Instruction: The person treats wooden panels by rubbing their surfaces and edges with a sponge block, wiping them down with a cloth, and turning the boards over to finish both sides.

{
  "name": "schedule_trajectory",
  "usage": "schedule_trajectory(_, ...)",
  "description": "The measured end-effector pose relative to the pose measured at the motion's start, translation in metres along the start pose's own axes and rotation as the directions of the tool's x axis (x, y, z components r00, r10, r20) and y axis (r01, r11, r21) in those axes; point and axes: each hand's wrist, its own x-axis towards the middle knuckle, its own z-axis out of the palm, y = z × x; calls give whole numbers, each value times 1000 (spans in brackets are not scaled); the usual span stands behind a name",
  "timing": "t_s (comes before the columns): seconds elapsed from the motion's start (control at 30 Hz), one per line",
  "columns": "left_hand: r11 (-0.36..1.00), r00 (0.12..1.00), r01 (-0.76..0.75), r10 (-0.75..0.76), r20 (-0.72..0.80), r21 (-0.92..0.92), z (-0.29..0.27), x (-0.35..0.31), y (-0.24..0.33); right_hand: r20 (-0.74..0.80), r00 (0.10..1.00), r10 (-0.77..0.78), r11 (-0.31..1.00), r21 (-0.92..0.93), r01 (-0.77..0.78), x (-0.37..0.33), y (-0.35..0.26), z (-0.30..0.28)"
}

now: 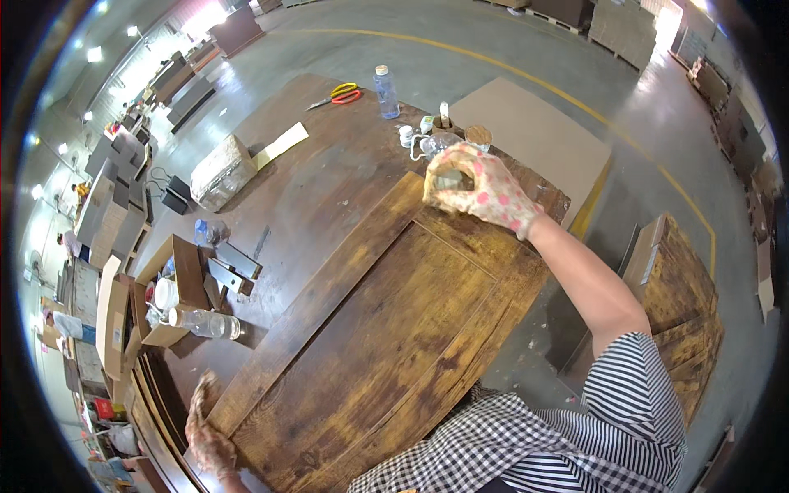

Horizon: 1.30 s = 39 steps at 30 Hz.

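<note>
A brown wood-grain panel (370, 329) with a recessed middle lies slantwise on the dark worktable (329, 172) in front of me. My right hand (486, 191), in a pale glove with pink dots, is at its far right corner. The fingers and thumb curl into a ring; whatever sits between the fingertips is unclear. Just beyond it stand a clear bottle with a handle (440, 145), a small white bottle (406, 136) and a round brown-topped jar (477, 137). My left hand (210, 435), gloved too, is by the panel's near left edge, its fingers stretched out and slightly blurred.
Yellow-and-red-handled scissors (339, 96), a bluish bottle (386, 93), a wrapped block (223, 172) and a paper strip (281, 146) lie farther back. At left, a cardboard box (187, 275) holds bottles, beside a metal bracket (234, 271). Another wooden panel (678, 308) stands at right.
</note>
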Motion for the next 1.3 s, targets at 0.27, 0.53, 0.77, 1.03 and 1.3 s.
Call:
schedule_trajectory(0.27,956,997,33,-10,-81,291,-23,-9,-47,276,952,-134,961,-197,193,21,-4,15)
schedule_trajectory(0.53,985,990,-115,124,-70,127,-26,-10,-36,142,966,-215,965,-124,233,-4,-68,103)
schedule_trajectory(0.77,658,965,-43,-166,-201,-751,-80,-39,-70,46,913,-406,911,-54,408,-61,-194,235)
schedule_trajectory(1.03,910,713,-232,400,-576,344,-181,-142,-214,159,834,-528,849,136,511,-109,-353,401)
schedule_trajectory(1.3,741,796,75,-447,-408,-667,-168,-220,-237,234,777,-585,810,228,541,-120,-423,470)
